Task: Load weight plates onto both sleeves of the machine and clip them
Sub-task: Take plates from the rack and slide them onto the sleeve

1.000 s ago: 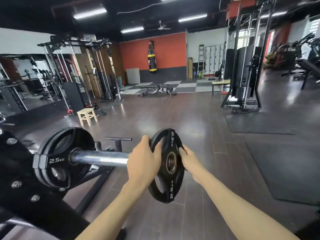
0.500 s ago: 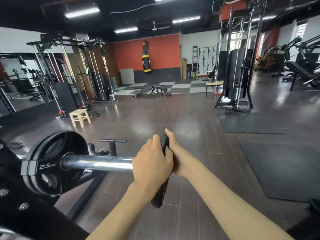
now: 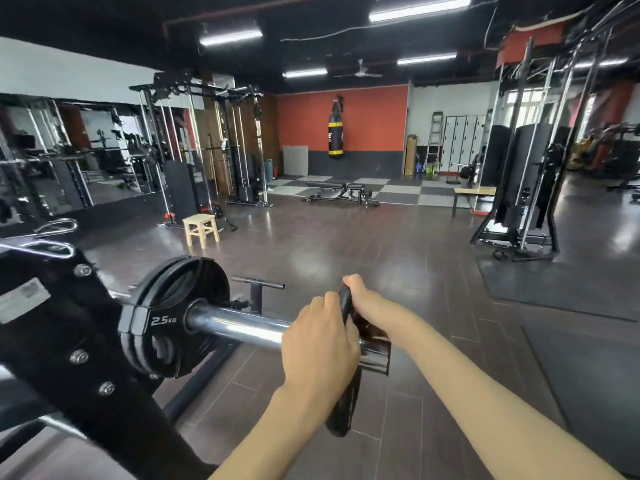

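Now loading: left hand (image 3: 320,344) and right hand (image 3: 363,299) both grip second plate (image 3: 343,407), edge-on at sleeve (image 3: 239,327) tip. First plate (image 3: 173,317) seated inboard. Next: slide it flush.

I note a small wooden stool (image 3: 201,229) standing on the dark plank floor (image 3: 346,251), just in front of a black cable rack (image 3: 207,140) along the mirrored left wall (image 3: 69,150). A black punching bag (image 3: 335,133) with yellow bands hangs against the orange far wall (image 3: 367,119). Below it an adjustable bench (image 3: 341,190) sits on checkered mats (image 3: 398,192). I see a stepladder (image 3: 434,140) beside white lockers (image 3: 462,140). A second cable tower (image 3: 530,174) stands at right. Tube lights (image 3: 419,8) and a ceiling fan (image 3: 360,71) hang overhead.
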The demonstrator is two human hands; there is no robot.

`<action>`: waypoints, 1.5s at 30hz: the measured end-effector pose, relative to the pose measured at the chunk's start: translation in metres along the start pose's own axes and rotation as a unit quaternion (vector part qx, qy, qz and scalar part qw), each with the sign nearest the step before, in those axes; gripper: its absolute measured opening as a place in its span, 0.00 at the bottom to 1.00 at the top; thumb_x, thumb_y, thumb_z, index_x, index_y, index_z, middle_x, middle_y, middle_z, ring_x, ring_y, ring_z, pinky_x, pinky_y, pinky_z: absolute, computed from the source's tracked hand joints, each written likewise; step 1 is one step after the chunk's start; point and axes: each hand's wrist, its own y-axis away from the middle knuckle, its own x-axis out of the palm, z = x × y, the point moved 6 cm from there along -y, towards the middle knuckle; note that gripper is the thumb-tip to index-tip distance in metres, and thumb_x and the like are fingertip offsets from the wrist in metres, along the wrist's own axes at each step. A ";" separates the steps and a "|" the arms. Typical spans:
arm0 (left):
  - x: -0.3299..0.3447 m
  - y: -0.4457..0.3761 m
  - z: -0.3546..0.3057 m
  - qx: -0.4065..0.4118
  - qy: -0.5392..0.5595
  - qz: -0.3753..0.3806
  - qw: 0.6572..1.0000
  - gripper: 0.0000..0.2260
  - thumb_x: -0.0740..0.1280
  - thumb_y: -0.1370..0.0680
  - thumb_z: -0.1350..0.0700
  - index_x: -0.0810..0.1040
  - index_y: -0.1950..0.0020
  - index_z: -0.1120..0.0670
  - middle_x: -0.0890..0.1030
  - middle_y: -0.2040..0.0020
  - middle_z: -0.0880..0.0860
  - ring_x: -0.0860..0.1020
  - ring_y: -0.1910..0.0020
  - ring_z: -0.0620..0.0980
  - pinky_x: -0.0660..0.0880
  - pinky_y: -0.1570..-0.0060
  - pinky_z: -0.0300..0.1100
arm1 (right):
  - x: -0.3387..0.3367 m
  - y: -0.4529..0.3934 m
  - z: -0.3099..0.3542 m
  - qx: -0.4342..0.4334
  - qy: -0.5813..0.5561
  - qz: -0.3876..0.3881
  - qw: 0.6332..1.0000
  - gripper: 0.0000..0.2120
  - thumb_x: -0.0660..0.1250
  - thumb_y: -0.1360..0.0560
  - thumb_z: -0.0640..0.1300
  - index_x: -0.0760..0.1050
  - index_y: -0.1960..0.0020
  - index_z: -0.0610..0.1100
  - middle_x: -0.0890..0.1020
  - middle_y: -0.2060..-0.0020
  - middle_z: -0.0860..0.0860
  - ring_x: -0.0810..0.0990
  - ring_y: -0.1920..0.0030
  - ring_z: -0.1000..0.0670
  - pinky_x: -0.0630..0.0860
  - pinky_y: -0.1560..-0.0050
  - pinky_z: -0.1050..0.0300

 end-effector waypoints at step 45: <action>-0.058 -0.040 0.271 -0.286 0.110 -0.040 0.951 0.40 0.69 0.29 0.33 0.60 0.25 0.52 0.67 0.30 0.51 0.69 0.33 0.53 0.73 0.37 0.53 | 0.220 -0.093 0.121 -0.049 -0.067 0.078 0.993 0.04 0.70 0.24 0.41 0.76 0.53 0.41 0.81 0.60 0.45 0.79 0.60 0.47 0.77 0.59 0.55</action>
